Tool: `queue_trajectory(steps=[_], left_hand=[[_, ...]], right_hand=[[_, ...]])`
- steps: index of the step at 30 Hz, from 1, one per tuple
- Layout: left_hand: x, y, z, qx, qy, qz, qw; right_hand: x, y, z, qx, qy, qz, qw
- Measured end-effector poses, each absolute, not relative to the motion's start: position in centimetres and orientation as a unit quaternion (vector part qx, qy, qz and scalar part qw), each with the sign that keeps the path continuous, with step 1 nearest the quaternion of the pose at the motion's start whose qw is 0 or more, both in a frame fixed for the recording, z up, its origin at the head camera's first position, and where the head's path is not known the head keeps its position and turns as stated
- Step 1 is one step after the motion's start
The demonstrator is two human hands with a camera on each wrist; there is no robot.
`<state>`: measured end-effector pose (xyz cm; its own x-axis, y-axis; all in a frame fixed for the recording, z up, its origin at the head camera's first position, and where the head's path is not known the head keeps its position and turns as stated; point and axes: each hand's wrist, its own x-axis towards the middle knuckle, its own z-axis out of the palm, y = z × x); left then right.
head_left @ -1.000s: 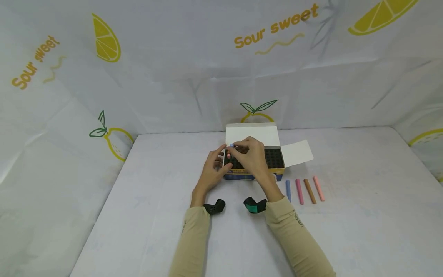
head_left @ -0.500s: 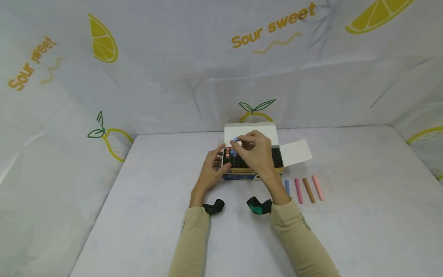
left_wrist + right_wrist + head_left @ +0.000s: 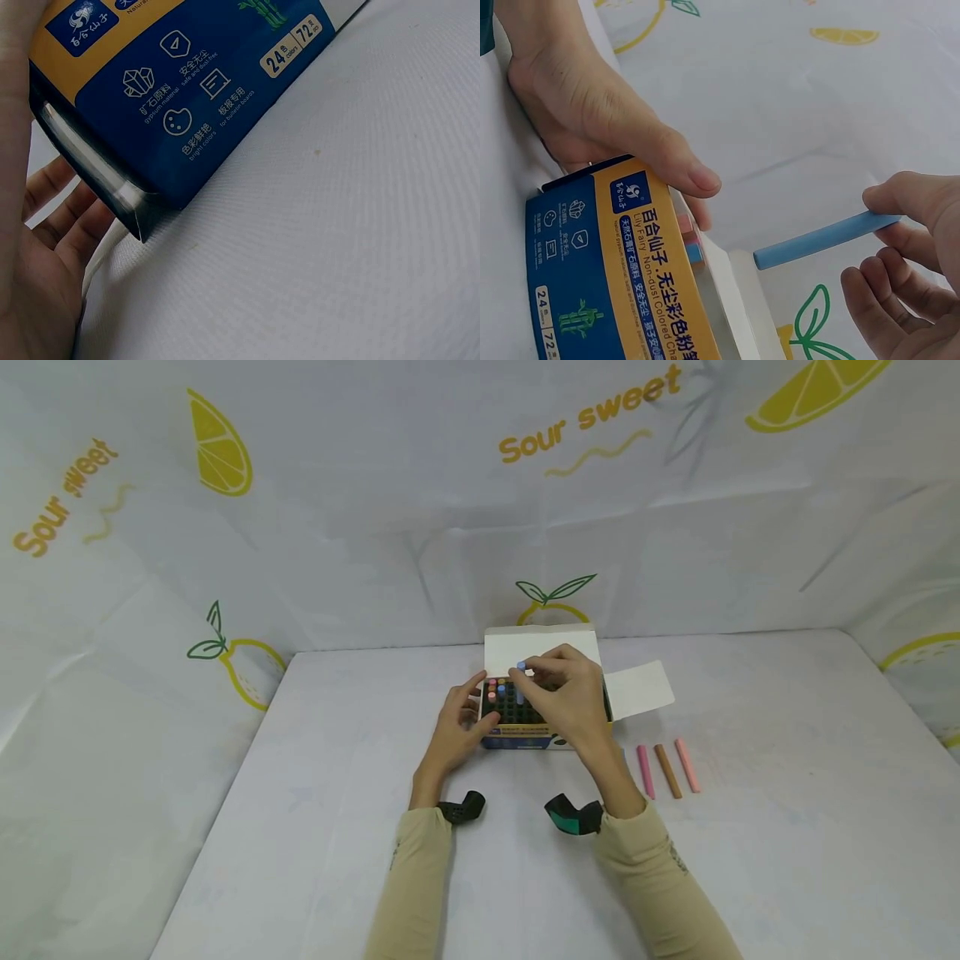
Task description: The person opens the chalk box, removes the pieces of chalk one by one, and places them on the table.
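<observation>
An opened blue-and-yellow chalk box [image 3: 517, 742] stands on the table, a black holder with holes inside. My left hand [image 3: 456, 727] grips its left end, thumb at the front edge and fingers along the side. In the left wrist view those fingers [image 3: 64, 217] lie against the box end. Between thumb and fingers my right hand [image 3: 570, 693] pinches a blue chalk stick [image 3: 821, 240] by one end. The stick hangs upright over the holder in the head view, its lower end clear of the box in the right wrist view. Several chalks stand at the holder's left, including a blue one [image 3: 502, 691].
Right of the box lie a magenta chalk [image 3: 646, 772], a brown chalk [image 3: 667, 771] and a pale pink chalk [image 3: 687, 766]. Behind my right forearm another blue chalk is nearly hidden. The box's white side flap [image 3: 640, 687] sticks out to the right.
My right hand has risen and moved right from the holder's left end, carrying the blue chalk. The left hand stays on the box.
</observation>
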<state>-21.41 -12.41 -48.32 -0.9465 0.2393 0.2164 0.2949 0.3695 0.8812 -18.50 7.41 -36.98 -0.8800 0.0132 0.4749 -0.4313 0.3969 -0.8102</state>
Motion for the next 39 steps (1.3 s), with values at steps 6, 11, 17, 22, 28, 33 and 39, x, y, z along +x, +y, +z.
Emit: queue_trajectory(steps=[6, 11, 17, 22, 28, 33, 39], left_hand=[[-21.5, -12.4, -48.3, -0.164, -0.826, -0.538, 0.032], [-21.5, -12.4, -48.2, -0.164, -0.827, -0.536, 0.031], [-21.4, -12.5, -48.0, -0.157, -0.827, -0.54, 0.027], [-21.4, -12.6, -48.2, -0.156, -0.827, -0.539, 0.021], [-21.4, -12.6, -48.0, -0.158, -0.826, -0.54, 0.02], [-21.4, -12.4, -48.1, -0.16, -0.826, -0.541, 0.022], [-21.4, -12.4, -48.1, -0.159, -0.824, -0.543, 0.017]], right_hand=[[-18.1, 8.0, -37.1, 0.141, -0.804, 0.53, 0.231], [-17.8, 8.8, -37.3, 0.144, -0.807, 0.522, 0.235], [-17.3, 9.5, -37.5, 0.135, -0.816, 0.514, 0.228], [-17.0, 10.1, -37.8, 0.132, -0.821, 0.505, 0.231], [-16.6, 11.3, -38.0, 0.132, -0.828, 0.493, 0.233], [-16.0, 12.4, -37.5, 0.132, -0.836, 0.484, 0.222], [-15.7, 14.3, -36.8, 0.135, -0.843, 0.47, 0.224]])
